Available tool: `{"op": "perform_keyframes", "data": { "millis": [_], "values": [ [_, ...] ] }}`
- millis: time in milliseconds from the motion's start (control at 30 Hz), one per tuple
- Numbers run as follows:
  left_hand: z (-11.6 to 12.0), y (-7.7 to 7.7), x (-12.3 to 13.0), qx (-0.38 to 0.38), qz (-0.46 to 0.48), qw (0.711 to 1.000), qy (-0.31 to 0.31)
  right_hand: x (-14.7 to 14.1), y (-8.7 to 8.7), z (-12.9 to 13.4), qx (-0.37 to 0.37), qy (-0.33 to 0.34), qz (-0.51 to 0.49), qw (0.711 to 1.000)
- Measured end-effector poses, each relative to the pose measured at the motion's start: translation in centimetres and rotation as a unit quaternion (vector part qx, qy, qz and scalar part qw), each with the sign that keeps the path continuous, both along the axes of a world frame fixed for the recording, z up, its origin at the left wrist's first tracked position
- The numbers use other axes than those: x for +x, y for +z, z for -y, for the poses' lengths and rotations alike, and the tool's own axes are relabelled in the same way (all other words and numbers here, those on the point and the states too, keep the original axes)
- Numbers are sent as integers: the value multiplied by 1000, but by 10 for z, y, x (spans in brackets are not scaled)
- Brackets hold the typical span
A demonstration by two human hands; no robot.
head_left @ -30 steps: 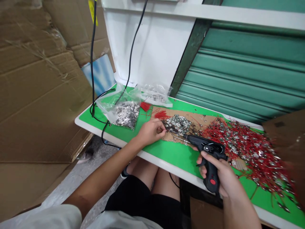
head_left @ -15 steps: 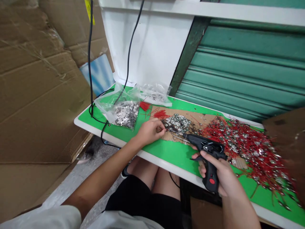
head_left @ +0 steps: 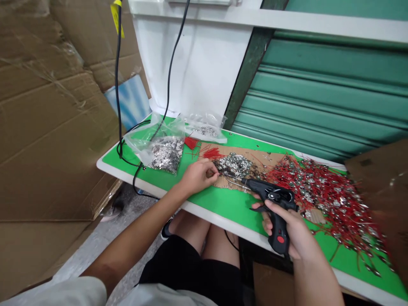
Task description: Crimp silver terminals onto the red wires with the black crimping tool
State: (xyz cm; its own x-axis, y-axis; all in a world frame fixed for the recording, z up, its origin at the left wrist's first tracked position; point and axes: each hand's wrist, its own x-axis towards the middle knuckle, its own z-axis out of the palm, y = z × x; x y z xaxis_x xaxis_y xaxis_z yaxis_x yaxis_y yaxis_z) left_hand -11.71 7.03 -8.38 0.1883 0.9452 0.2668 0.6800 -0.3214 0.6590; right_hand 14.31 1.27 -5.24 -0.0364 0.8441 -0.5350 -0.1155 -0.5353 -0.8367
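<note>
Head view: right hand (head_left: 296,227) has its grip clamped on the gun (head_left: 274,196); left hand (head_left: 196,175) pinches together, on what I cannot tell. Wired discs (head_left: 328,204), seemingly done, heap rightward; loose discs (head_left: 235,165) remain.

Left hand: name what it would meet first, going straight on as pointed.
Probably the thin bent metal tube of the black pistol-shaped tool, then the heap of small silver metal pieces; depth is unclear.

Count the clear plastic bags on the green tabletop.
2. The fuller bag lies left of the left hand; the other bag lies behind it, to the right, near the tabletop's back edge. Others could be hidden underneath.
</note>
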Motion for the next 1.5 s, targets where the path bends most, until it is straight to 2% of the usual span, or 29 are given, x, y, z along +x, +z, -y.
{"op": "perform_keyframes", "data": {
  "millis": [267, 1333, 1500],
  "values": [
    [-1, 1, 0, -2, -7, 1000, -2, 1, 0, 1, 11, 11, -1, 1000],
    [0, 0, 0, 20, 7, 1000, -6, -7, 10, 1, 19, -25, 1, 1000],
    [0, 1, 0, 18, 0, 1000, -4, -5, 8, 1, 24, -10, -1, 1000]
  ]
}}
